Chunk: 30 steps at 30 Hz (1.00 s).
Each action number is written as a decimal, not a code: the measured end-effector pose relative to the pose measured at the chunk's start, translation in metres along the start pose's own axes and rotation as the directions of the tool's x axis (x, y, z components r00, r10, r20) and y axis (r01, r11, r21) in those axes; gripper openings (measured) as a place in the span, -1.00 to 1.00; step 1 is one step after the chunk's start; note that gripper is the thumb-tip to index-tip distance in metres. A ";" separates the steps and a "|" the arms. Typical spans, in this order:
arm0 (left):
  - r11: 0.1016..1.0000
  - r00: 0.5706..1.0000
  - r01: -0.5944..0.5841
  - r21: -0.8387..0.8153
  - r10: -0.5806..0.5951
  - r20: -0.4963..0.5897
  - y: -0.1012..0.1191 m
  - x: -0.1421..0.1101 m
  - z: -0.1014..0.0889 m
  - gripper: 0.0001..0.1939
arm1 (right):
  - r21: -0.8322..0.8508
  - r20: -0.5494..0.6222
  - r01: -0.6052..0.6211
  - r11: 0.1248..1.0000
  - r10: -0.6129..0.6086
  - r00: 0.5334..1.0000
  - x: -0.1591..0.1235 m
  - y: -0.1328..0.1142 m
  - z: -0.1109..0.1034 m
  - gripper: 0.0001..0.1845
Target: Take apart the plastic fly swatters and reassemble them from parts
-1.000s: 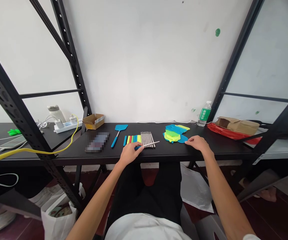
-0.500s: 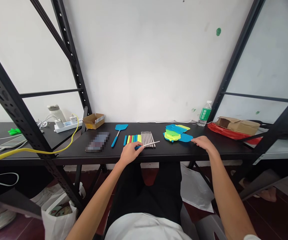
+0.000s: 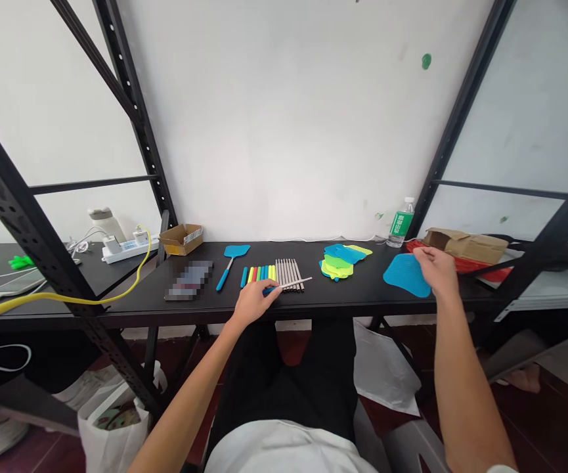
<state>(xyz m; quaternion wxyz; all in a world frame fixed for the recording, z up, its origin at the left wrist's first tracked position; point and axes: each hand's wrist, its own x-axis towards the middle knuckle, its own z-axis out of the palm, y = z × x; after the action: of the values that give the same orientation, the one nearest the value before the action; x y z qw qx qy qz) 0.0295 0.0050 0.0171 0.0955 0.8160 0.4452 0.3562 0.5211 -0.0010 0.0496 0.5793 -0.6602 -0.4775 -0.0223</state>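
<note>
My left hand [image 3: 255,301] is closed round the blue handle of a thin metal rod [image 3: 297,282], which points right above the table. Pinched by its edge in my right hand [image 3: 438,270] is a blue mesh fly swatter head [image 3: 404,276], lifted over the right part of the table. A pile of yellow, green and blue swatter heads [image 3: 337,268] lies between my hands. Just beyond my left hand are a row of coloured handles [image 3: 262,272] and several metal rods [image 3: 290,270] side by side. Left of them lies a whole blue fly swatter [image 3: 237,251].
A phone-like, blurred-out item [image 3: 189,281] and a small open carton [image 3: 182,239] are at the left. A water bottle [image 3: 402,222] stands at the back right, near a brown cardboard box [image 3: 468,246] on red material. Black rack posts [image 3: 138,125] rise at both sides.
My right hand has drawn a blue swatter head off the pile and carried it right, raising it. My left hand keeps the handled rod in nearly the same place.
</note>
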 end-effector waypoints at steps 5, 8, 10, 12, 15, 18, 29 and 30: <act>1.000 1.000 -0.011 -0.020 0.011 0.001 0.000 0.001 0.000 -0.61 | 0.185 0.054 0.108 0.977 -0.120 0.991 -0.020 -0.049 0.029 -0.60; 1.000 1.000 -0.014 -0.020 0.014 -0.007 0.000 0.001 -0.001 -0.62 | 0.227 0.174 0.173 0.958 -0.215 0.961 -0.037 -0.079 0.049 -0.68; 1.000 1.000 -0.018 -0.023 0.018 -0.011 0.000 0.001 -0.001 -0.62 | 0.253 0.264 0.197 0.947 -0.263 0.928 -0.047 -0.093 0.059 -0.71; 0.999 1.000 -0.023 -0.036 0.023 -0.012 0.000 0.001 -0.001 -0.63 | 0.264 0.341 0.203 0.943 -0.288 0.895 -0.055 -0.100 0.065 -0.73; 0.998 0.999 -0.030 -0.058 0.029 -0.016 0.000 0.000 -0.001 -0.63 | 0.253 0.448 0.195 0.948 -0.293 0.845 -0.059 -0.100 0.069 -0.73; 0.998 0.999 -0.036 -0.060 0.036 -0.016 0.000 0.000 -0.001 -0.61 | 0.164 0.538 0.210 0.964 -0.266 0.800 -0.056 -0.090 0.069 -0.69; 0.999 1.000 -0.020 -0.029 0.020 -0.005 0.000 0.000 -0.001 -0.61 | -0.115 0.698 0.236 0.965 -0.090 0.710 -0.046 -0.064 0.068 -0.29; 0.999 1.000 -0.018 -0.029 0.018 -0.005 0.000 0.000 -0.001 -0.62 | -0.107 0.708 0.229 0.968 -0.088 0.701 -0.046 -0.066 0.065 -0.34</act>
<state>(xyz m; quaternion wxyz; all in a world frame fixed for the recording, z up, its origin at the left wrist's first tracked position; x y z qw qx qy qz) 0.0285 0.0049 0.0178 0.1030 0.8177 0.4327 0.3654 0.4190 0.0140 0.0504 0.2876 -0.6272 -0.7114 0.1337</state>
